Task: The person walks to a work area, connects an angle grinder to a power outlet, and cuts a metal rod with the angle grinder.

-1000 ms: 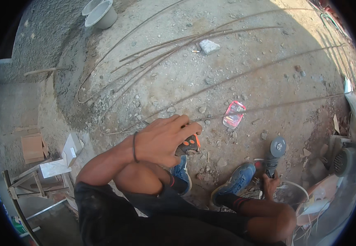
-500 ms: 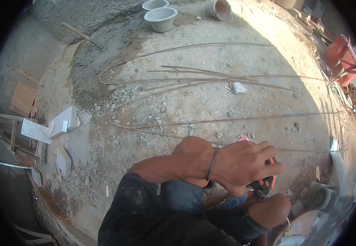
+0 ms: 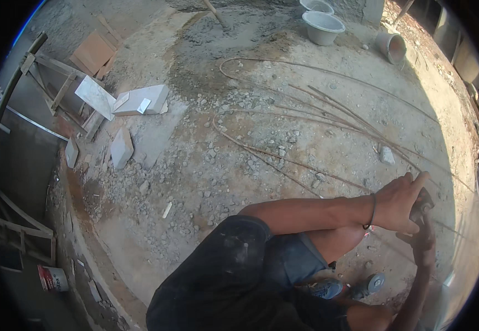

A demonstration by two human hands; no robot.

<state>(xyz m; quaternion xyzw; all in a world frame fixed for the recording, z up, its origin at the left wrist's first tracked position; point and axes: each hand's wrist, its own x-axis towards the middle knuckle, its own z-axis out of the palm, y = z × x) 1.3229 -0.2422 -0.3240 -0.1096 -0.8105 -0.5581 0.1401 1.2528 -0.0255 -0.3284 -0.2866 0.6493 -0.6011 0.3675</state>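
My left hand (image 3: pixel 395 203), with a dark band at the wrist, is raised at the right, past my bent knee. Its fingers curl toward a small dark thing (image 3: pixel 422 203) that I cannot make out. Against the left hand, my right hand (image 3: pixel 424 244) comes up from below, partly in shadow, its fingers closed at the same dark thing. Below the hands, near my shoe (image 3: pixel 327 288), lies a dark object with a round grey end (image 3: pixel 376 283). Long thin steel bars (image 3: pixel 311 164), some bent into loops, lie on the ground beyond my knee.
Two grey basins (image 3: pixel 323 28) and a tipped bucket (image 3: pixel 391 47) stand at the back. To the left are pale slabs (image 3: pixel 146 99), a wooden frame (image 3: pixel 60 91) and a red-and-white pail (image 3: pixel 53 278). Rubble (image 3: pixel 209 157) and a stone chunk (image 3: pixel 387 155) lie about.
My view has turned right, so the ground things sit further left and right in the picture. The left hand has left the black-and-orange tool and met my right hand, now visible.
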